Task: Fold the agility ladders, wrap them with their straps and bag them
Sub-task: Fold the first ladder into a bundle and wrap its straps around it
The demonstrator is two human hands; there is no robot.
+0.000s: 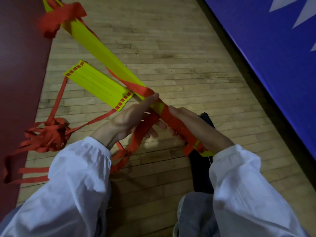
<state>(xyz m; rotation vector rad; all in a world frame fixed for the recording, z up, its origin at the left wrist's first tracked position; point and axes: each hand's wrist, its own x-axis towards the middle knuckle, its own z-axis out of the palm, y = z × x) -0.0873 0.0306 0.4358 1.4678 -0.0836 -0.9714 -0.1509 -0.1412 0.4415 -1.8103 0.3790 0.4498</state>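
A long stack of yellow ladder rungs runs from the top left down to my hands, partly wound in red strap. My right hand grips the wrapped near end from above. My left hand holds a loop of the red strap under the stack, its index finger lying along the rungs. A second folded yellow stack lies flat on the floor to the left. Its loose red straps sit in a tangle. A dark bag lies under my right forearm.
The wooden floor spreads ahead. A maroon floor area borders the left side. A blue mat with white shapes fills the right side. My knee in grey trousers is at the bottom.
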